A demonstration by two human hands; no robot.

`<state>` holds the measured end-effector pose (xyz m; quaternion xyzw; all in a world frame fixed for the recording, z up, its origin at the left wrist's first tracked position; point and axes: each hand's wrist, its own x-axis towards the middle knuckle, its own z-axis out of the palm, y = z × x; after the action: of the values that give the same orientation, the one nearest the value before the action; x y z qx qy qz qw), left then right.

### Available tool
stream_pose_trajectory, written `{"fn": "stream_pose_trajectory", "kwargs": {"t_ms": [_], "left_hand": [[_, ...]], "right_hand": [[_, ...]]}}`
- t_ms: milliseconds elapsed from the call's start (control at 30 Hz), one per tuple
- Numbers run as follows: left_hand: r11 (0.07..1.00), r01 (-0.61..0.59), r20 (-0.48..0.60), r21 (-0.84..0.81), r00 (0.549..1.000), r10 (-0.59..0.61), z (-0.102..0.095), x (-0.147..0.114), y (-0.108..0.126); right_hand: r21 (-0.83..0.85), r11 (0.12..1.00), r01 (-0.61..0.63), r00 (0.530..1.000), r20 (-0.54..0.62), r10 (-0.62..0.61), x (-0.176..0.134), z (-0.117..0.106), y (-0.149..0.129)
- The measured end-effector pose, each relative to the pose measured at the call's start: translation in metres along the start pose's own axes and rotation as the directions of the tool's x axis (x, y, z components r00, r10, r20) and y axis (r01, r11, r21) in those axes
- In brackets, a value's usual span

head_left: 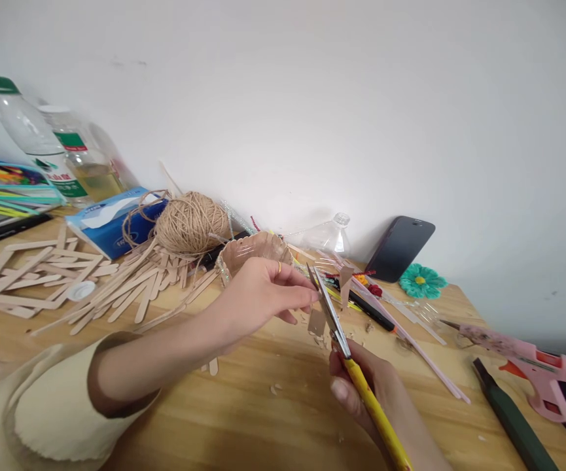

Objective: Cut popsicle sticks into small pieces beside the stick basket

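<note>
My right hand [378,383] grips a pair of scissors [334,317] with a yellow handle, their blades pointing up and slightly parted at the tips. Beside those blades my left hand [263,294], with a ring on one finger, has its thumb and fingertips pinched together. Whatever is between these fingertips is too small to make out. Behind the left hand sits a shallow bowl-shaped piece [248,252] with a scalloped, clear rim, partly hidden by that hand. A small brown scrap [317,324] and some shavings lie on the table just below the blades.
Craft sticks [32,275] and a twine ball [192,222] cover the left, near a blue tissue pack [116,222] and bottles [32,131]. On the right are a phone [400,245], a teal flower [423,281], a pink glue gun [532,366] and a dark green tool [508,412].
</note>
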<state>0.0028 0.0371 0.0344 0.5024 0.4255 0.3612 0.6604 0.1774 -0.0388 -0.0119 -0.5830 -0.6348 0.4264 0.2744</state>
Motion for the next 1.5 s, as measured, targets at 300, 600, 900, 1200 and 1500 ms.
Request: {"fn": "stream_pose_trajectory", "kwargs": {"t_ms": [300, 600, 900, 1200, 1500], "left_hand": [[0.999, -0.039, -0.019, -0.019, 0.999, 0.039, 0.0028, -0.0024, -0.0012], [0.998, -0.038, -0.015, -0.045, 0.999, 0.038, 0.0043, -0.0014, -0.0038], [0.998, -0.028, -0.017, -0.058, 0.999, 0.027, 0.005, -0.0034, -0.0036], [0.992, 0.044, 0.019, -0.115, 0.999, -0.042, -0.0002, -0.0014, 0.0017], [0.999, 0.03, -0.002, -0.035, 1.0, -0.03, -0.0001, 0.001, 0.0021]], "right_hand": [[-0.013, 0.997, 0.078, 0.995, 0.06, -0.077, 0.0002, -0.0038, 0.0066], [-0.008, 0.999, 0.051, 0.998, 0.035, -0.05, 0.0037, -0.0006, 0.0056], [0.001, 0.999, 0.046, 0.997, -0.054, -0.046, 0.0011, 0.003, 0.0028], [0.015, 0.999, 0.044, 0.999, -0.006, -0.044, 0.0014, 0.0012, 0.0017], [-0.01, 0.999, 0.042, 0.998, 0.039, -0.041, 0.0018, -0.0037, 0.003]]}}
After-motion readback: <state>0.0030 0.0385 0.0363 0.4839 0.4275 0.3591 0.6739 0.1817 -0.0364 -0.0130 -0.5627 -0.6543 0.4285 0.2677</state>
